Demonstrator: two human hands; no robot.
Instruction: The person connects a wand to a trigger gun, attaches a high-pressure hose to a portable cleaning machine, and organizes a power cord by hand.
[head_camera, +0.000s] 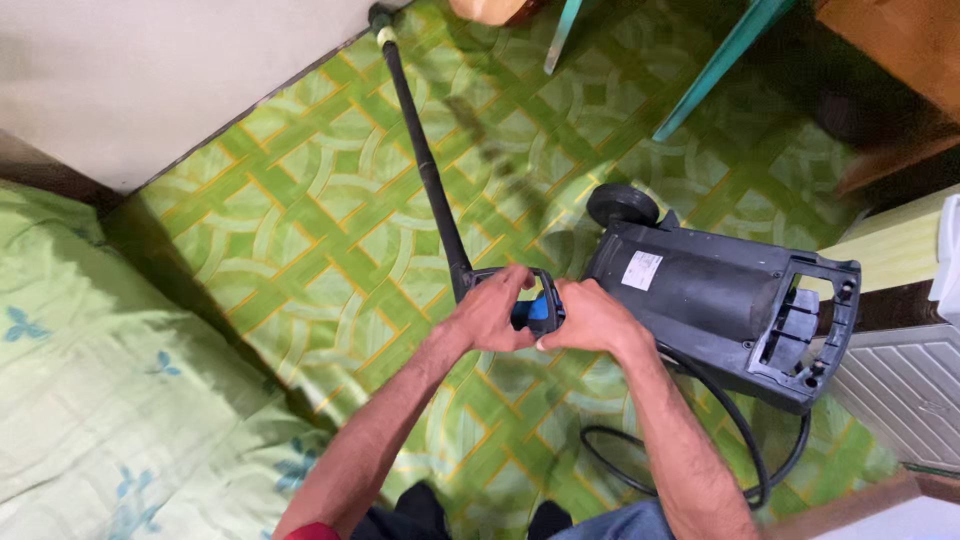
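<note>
Spray gun (520, 295) of a pressure washer is gripped at its handle by both hands, low in the middle of the view and above the green patterned floor (330, 200). The left hand (490, 312) is closed around the near side of the grip, fingers curled over the top of the trigger guard, while the right hand (590, 318) is wrapped against the opposite side, its fingers pressed to the blue part of the handle; both hands are touching each other at the thumbs. From the gun a long black lance (425, 160) is extended away toward the wall, ending in a yellow-green nozzle tip (383, 22). Just to the right, the dark grey washer body (710, 300) is laid on its side on the floor, one wheel (622, 205) turned upward. A black hose (690, 440) is looped on the floor beside the right forearm. A bed with a pale green floral sheet (110, 380) is seen at the left, and turquoise furniture legs (715, 65) at the top.
</note>
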